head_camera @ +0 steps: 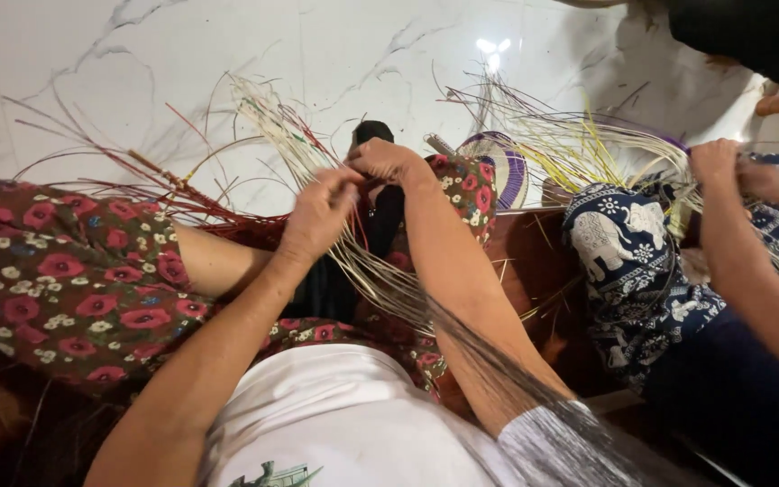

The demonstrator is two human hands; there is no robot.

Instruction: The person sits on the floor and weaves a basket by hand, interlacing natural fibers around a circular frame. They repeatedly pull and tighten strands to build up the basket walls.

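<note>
- The left hand (316,216) sits at the centre of the view, fingers curled in and pinched closed on a sheaf of thin, pale, stiff cane strands (367,266).
- The right hand (388,162) lies just at 1 o'clock from the left hand, touching it; its fingers are bent down and closed on the same strands where they bunch together.
- From the hands, the pale strands fan up toward 11 o'clock as fine, wiry tips, and sweep down toward 5 o'clock in a smooth, flat band that darkens to grey along the right forearm.
- A bundle of thin dark red reeds (151,180) spreads toward 9 and 10 o'clock from the hands, springy and curved over the floor.
- A dark, narrow upright object (373,135) stands just at 12 o'clock behind the hands; what it is cannot be told.
- The person's knees are covered in soft brown cloth printed with red poppies (65,280), one at 9 o'clock, the other at 2 o'clock of the hands.
- A round woven piece with purple and white bands (502,167) lies at 2 o'clock, partly hidden behind the knee.
- At 3 o'clock, another person's hands (723,167) grip a loose spray of yellowish straw-like strands (588,144); that person wears navy cloth with white elephant print (628,261).
- The floor is glossy white marble with grey veins (137,54).
- A white shirt (335,406) fills the 6 o'clock edge.
</note>
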